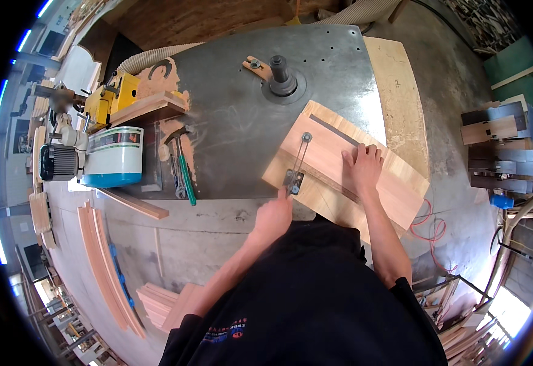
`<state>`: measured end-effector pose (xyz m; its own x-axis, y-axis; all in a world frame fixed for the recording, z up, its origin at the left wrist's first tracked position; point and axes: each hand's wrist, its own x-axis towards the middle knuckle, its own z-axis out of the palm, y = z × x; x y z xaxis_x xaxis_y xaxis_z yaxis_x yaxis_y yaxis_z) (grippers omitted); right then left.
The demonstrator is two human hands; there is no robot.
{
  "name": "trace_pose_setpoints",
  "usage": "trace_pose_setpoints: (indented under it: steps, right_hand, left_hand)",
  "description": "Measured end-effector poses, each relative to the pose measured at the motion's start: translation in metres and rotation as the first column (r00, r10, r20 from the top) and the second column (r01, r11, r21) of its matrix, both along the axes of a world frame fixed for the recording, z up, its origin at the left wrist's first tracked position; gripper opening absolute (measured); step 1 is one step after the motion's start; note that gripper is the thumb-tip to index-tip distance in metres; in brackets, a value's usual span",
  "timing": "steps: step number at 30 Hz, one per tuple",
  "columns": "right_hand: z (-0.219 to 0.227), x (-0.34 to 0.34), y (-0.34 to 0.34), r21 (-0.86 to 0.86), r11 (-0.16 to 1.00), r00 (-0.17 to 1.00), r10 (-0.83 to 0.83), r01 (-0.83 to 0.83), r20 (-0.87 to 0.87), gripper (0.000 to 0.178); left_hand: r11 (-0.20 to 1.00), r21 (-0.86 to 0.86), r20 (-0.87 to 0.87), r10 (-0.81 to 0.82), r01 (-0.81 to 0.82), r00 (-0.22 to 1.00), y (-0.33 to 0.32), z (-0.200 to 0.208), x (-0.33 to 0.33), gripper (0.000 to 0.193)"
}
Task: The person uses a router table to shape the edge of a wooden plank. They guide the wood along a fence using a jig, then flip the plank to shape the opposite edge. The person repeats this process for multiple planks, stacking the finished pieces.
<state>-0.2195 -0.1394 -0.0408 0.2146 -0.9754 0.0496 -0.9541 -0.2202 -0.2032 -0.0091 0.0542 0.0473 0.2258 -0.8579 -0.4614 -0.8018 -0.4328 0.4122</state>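
A wooden jig [331, 204] lies slantwise over the front edge of the dark metal machine table. On it rests a pinkish board [327, 146]. A metal toggle clamp [303, 152] reaches over the board, its round pad near the board's left end. My left hand [274, 215] is curled at the clamp's base end, a finger and thumb on its lever; the hand is slightly blurred. My right hand [364, 168] presses on the board beside a dark strip [334, 129], fingers bent and thumb apart. Behind the jig stands an upright black spindle [281, 78].
Left of the jig lie a hammer [184, 161] and a wrench on sawdust. A yellow and white power feeder [111, 149] stands at the left. A plywood panel [400, 104] borders the table's right side. Boards [105, 268] lie low at the left; a red hose [434, 232] curls on the floor.
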Motion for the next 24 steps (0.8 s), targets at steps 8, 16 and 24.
trace_pose_setpoints:
  steps: [8, 16, 24]
  right_hand:
    - [-0.011, 0.004, 0.011, -0.18, 0.984, 0.999, 0.019, -0.013, 0.033, 0.038]
    - [-0.01, 0.006, 0.01, -0.15, 0.989, 1.0, 0.0, 0.001, 0.009, 0.038]
    - [-0.009, 0.006, 0.011, -0.104, 0.994, 0.999, -0.018, 0.022, 0.038, 0.037]
  left_hand:
    - [0.923, -0.127, -0.331, 0.305, -0.363, 0.893, 0.006, -0.05, -0.005, 0.061]
    - [0.96, 0.027, -0.146, 0.28, -0.279, 0.949, 0.0, -0.045, -0.004, 0.053]
    - [0.924, -0.363, 0.239, -0.03, 0.118, 0.971, -0.008, -0.061, 0.049, 0.054]
